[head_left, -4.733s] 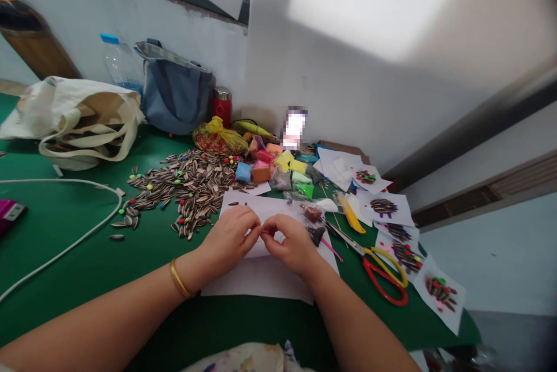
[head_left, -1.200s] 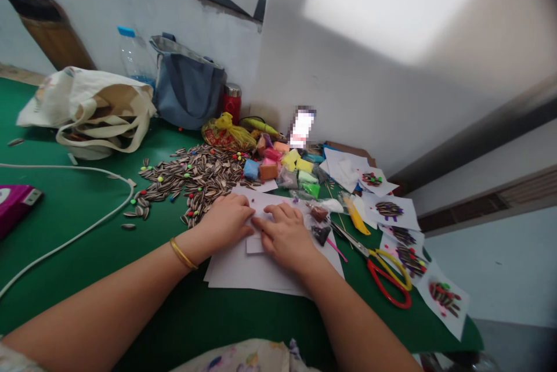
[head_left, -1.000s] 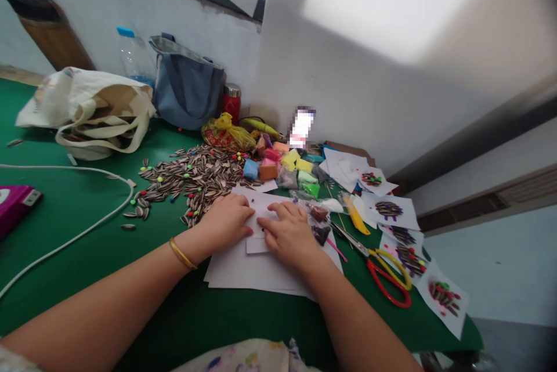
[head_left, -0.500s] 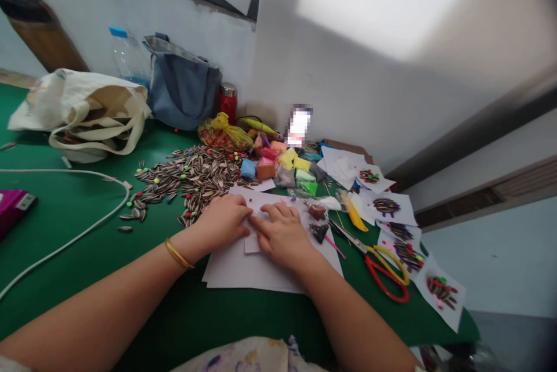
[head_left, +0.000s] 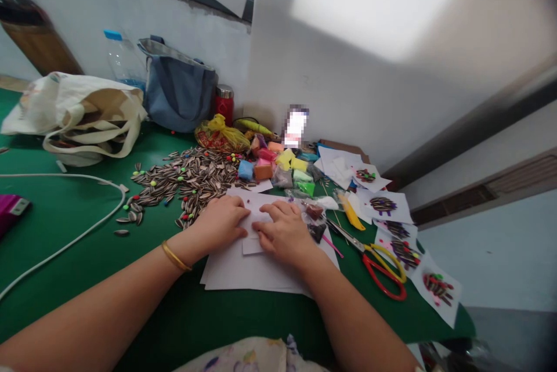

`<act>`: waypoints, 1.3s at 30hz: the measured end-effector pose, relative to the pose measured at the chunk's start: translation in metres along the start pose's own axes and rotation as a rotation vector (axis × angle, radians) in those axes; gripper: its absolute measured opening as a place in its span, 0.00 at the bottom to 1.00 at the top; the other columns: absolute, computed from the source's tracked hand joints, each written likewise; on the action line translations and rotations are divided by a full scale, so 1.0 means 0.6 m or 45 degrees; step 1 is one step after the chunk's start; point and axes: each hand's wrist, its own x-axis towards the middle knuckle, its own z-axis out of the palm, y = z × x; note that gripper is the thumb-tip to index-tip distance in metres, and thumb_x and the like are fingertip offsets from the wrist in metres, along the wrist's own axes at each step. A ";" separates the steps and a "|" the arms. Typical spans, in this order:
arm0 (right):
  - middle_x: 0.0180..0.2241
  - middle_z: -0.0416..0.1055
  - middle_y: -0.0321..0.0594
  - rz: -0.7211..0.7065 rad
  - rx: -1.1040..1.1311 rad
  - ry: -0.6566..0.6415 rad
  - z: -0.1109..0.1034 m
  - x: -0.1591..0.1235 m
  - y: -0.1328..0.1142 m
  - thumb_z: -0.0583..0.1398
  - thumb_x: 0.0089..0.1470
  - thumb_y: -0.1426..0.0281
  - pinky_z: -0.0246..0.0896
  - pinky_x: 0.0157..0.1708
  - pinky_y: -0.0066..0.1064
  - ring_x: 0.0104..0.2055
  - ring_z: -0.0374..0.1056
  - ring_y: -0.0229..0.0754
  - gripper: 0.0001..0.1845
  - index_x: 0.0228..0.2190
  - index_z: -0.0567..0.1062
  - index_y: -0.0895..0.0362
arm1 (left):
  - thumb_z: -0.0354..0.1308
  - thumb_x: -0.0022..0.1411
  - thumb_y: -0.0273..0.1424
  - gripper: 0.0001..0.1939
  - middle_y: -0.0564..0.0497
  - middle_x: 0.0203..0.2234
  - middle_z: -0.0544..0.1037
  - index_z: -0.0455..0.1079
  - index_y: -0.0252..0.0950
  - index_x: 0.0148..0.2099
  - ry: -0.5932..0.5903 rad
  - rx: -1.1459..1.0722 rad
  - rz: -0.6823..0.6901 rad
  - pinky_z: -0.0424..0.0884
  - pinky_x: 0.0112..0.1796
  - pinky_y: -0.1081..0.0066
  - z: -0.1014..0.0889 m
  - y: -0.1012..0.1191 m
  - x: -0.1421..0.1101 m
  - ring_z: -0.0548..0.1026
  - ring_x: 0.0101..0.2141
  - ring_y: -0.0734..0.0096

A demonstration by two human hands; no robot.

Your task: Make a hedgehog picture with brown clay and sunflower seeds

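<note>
White paper sheets (head_left: 232, 274) lie stacked on the green table in front of me. On top of them is a smaller white paper piece (head_left: 252, 246), partly covered by my hands. My left hand (head_left: 223, 222) rests on the papers at the left, palm down, fingers stretched out and nothing visibly held. My right hand (head_left: 285, 234) lies at the right side of the small piece with its fingers spread. A narrow gap separates the two hands. A tiny dark speck (head_left: 248, 201) shows on the paper between them, too small to name.
Striped sunflower seeds (head_left: 195, 177) are heaped at the left with coloured bits. Wrapped coloured clay (head_left: 263, 172) lies behind the sheets. Open-bladed scissors (head_left: 378, 264) and several seed pictures (head_left: 383, 205) are at the right. A white cable (head_left: 87, 227) curves at the left.
The gap between my hands has widened slightly, with the right thumb and forefinger drawn away from the left fingers. The whole view has shifted a little.
</note>
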 end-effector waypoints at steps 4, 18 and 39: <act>0.57 0.66 0.41 0.019 0.003 -0.023 -0.001 0.000 -0.001 0.57 0.60 0.64 0.44 0.56 0.48 0.58 0.55 0.51 0.17 0.50 0.75 0.46 | 0.64 0.54 0.37 0.15 0.47 0.45 0.75 0.76 0.43 0.45 -0.003 -0.009 -0.017 0.64 0.46 0.60 0.000 0.000 0.000 0.72 0.47 0.55; 0.58 0.65 0.41 0.056 0.042 -0.019 0.007 -0.002 0.005 0.56 0.61 0.65 0.45 0.57 0.47 0.59 0.55 0.50 0.19 0.53 0.72 0.47 | 0.63 0.53 0.35 0.16 0.46 0.47 0.75 0.76 0.42 0.46 -0.020 -0.021 -0.007 0.64 0.46 0.59 0.001 -0.003 0.002 0.72 0.47 0.55; 0.59 0.63 0.40 0.023 0.128 -0.064 0.004 -0.004 0.002 0.57 0.59 0.68 0.45 0.59 0.47 0.60 0.53 0.50 0.19 0.52 0.74 0.45 | 0.63 0.54 0.36 0.15 0.46 0.45 0.75 0.76 0.43 0.46 -0.022 -0.009 0.012 0.65 0.44 0.60 -0.003 -0.001 0.002 0.72 0.46 0.56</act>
